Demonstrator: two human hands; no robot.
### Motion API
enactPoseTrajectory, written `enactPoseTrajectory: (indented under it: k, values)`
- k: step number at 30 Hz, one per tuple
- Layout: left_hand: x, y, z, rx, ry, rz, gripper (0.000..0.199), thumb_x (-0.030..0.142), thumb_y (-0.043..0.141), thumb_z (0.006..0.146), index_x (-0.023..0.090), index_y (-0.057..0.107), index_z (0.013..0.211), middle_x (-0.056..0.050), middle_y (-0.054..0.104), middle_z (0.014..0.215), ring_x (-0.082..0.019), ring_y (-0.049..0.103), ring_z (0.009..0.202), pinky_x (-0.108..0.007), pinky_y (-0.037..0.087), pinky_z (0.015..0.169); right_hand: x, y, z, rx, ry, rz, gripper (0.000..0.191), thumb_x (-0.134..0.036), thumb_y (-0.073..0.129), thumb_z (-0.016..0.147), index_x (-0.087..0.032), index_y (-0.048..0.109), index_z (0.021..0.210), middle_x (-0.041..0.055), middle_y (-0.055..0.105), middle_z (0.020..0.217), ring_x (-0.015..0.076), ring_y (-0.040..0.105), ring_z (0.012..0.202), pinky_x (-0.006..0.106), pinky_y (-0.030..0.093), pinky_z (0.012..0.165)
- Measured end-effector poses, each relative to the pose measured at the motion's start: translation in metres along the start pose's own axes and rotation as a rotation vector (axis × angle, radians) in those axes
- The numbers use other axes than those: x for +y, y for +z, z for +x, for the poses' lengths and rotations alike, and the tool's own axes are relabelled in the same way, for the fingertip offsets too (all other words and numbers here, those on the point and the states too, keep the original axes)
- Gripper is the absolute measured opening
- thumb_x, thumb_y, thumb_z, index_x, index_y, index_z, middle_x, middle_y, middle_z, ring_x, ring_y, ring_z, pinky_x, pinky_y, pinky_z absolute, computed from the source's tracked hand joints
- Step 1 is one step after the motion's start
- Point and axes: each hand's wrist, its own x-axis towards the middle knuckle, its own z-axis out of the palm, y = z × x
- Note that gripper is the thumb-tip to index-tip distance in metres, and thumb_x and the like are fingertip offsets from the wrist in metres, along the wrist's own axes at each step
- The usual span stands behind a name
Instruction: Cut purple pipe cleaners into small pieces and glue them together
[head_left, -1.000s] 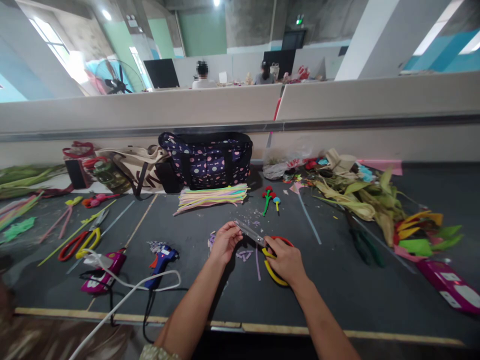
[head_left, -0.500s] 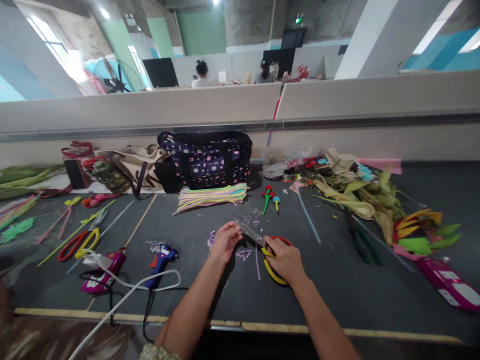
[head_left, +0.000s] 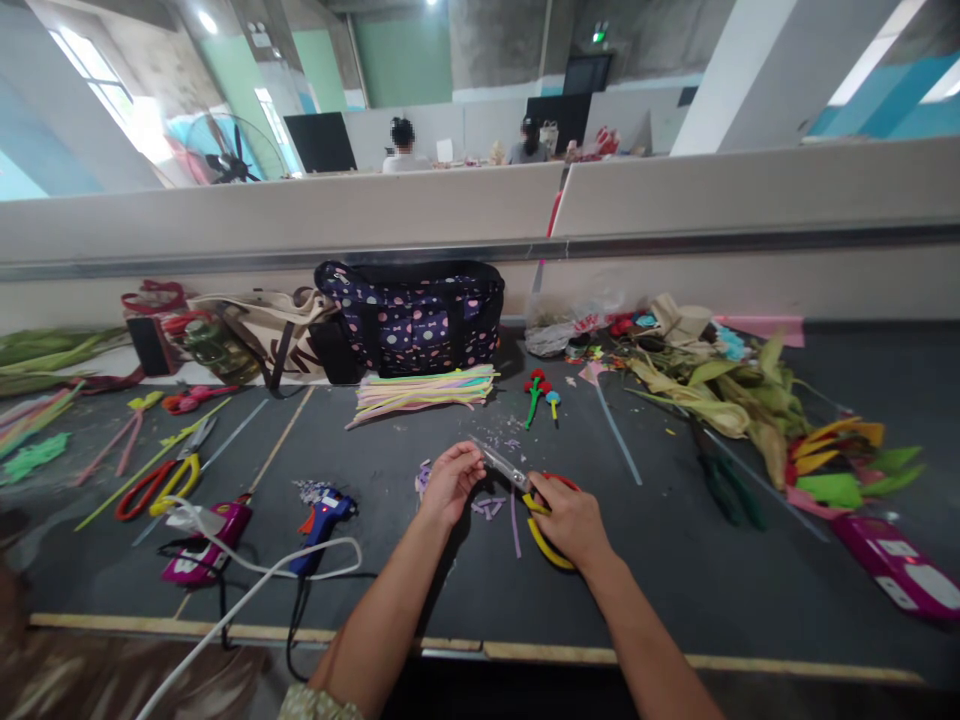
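Right hand (head_left: 571,520) grips scissors (head_left: 515,477) with silvery blades, red and yellow handles; left hand (head_left: 452,484) narrows beside the tips, its contents unclear.

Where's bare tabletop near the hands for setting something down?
A wide bare patch lies between the right hand and the green-handled pliers, reaching down toward the table edge. A smaller one lies between the glue gun and the left hand. It's crowded at left around the scissors lying there and at back right around the dried leaves.
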Motion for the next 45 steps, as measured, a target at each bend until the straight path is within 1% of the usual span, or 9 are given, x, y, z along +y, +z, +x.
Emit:
enactPoseTrajectory:
  k: [5, 8, 11, 16, 18, 21, 30, 39, 45]
  values:
    - [-0.001, -0.001, 0.001, 0.010, -0.020, 0.001, 0.028, 0.015, 0.079, 0.056, 0.013, 0.063, 0.078, -0.001, 0.064, 0.067, -0.007, 0.058, 0.055, -0.019, 0.050, 0.056, 0.000, 0.001, 0.000, -0.021, 0.009, 0.028, 0.027, -0.018, 0.051, 0.075, -0.026, 0.060, 0.099, -0.0023, 0.065, 0.078, 0.0110, 0.058, 0.070, 0.021, 0.033, 0.060]
    - [0.000, 0.000, 0.001, 0.025, -0.025, 0.014, 0.030, 0.015, 0.079, 0.056, 0.013, 0.063, 0.081, -0.002, 0.066, 0.071, -0.007, 0.058, 0.054, -0.018, 0.050, 0.056, 0.002, -0.001, 0.000, 0.004, 0.066, -0.008, 0.029, -0.019, 0.052, 0.074, -0.026, 0.059, 0.102, -0.0013, 0.065, 0.082, 0.0119, 0.058, 0.071, 0.021, 0.033, 0.060]
    - [0.002, 0.001, 0.000, 0.027, -0.014, 0.020, 0.031, 0.016, 0.079, 0.056, 0.013, 0.063, 0.082, -0.001, 0.066, 0.070, -0.007, 0.058, 0.054, -0.018, 0.049, 0.055, 0.004, -0.006, 0.001, 0.019, 0.133, -0.080, 0.029, -0.023, 0.056, 0.074, -0.026, 0.057, 0.103, -0.0005, 0.063, 0.086, 0.0130, 0.057, 0.072, 0.022, 0.032, 0.060]
    - [0.003, 0.002, -0.001, 0.016, 0.007, 0.020, 0.030, 0.017, 0.079, 0.057, 0.014, 0.063, 0.082, -0.001, 0.066, 0.070, -0.007, 0.058, 0.054, -0.018, 0.049, 0.056, 0.002, -0.012, 0.003, 0.014, 0.172, -0.096, 0.026, -0.024, 0.058, 0.074, -0.026, 0.055, 0.100, -0.0010, 0.061, 0.086, 0.0130, 0.056, 0.075, 0.022, 0.031, 0.061]
    - [0.003, 0.002, -0.001, 0.013, 0.009, 0.015, 0.030, 0.016, 0.079, 0.057, 0.014, 0.063, 0.083, -0.001, 0.066, 0.070, -0.007, 0.058, 0.055, -0.018, 0.049, 0.056, 0.001, -0.012, 0.003, 0.017, 0.157, -0.065, 0.025, -0.022, 0.057, 0.074, -0.026, 0.055, 0.098, -0.0014, 0.060, 0.084, 0.0127, 0.056, 0.075, 0.022, 0.032, 0.062]
    - [0.003, 0.000, 0.000, 0.011, 0.013, 0.006, 0.030, 0.016, 0.078, 0.058, 0.014, 0.063, 0.084, -0.001, 0.066, 0.071, -0.007, 0.058, 0.055, -0.018, 0.049, 0.055, 0.001, -0.011, 0.003, 0.028, 0.110, -0.025, 0.030, -0.019, 0.055, 0.073, -0.026, 0.056, 0.102, -0.0015, 0.060, 0.085, 0.0128, 0.056, 0.077, 0.022, 0.033, 0.063]
    - [0.008, 0.000, -0.001, 0.034, 0.041, -0.032, 0.029, 0.014, 0.079, 0.058, 0.014, 0.063, 0.083, -0.001, 0.066, 0.072, -0.007, 0.058, 0.055, -0.018, 0.050, 0.055, -0.001, -0.011, 0.004, 0.038, 0.050, -0.045, 0.031, -0.018, 0.050, 0.074, -0.026, 0.059, 0.102, -0.0010, 0.061, 0.082, 0.0124, 0.055, 0.073, 0.022, 0.033, 0.062]
    - [0.007, 0.000, -0.001, 0.037, 0.039, -0.024, 0.028, 0.015, 0.079, 0.058, 0.013, 0.063, 0.082, -0.001, 0.066, 0.071, -0.007, 0.059, 0.055, -0.018, 0.051, 0.056, 0.001, -0.009, 0.003, 0.029, 0.033, -0.046, 0.032, -0.019, 0.049, 0.075, -0.025, 0.059, 0.105, -0.0005, 0.061, 0.083, 0.0135, 0.056, 0.074, 0.022, 0.033, 0.063]
    - [0.007, 0.000, -0.001, 0.045, 0.066, 0.014, 0.026, 0.015, 0.078, 0.059, 0.012, 0.065, 0.081, -0.003, 0.067, 0.071, -0.008, 0.059, 0.056, -0.018, 0.052, 0.056, 0.003, -0.005, 0.002, 0.048, 0.023, -0.059, 0.033, -0.019, 0.049, 0.076, -0.025, 0.059, 0.107, 0.0005, 0.063, 0.088, 0.0137, 0.056, 0.077, 0.022, 0.034, 0.064]
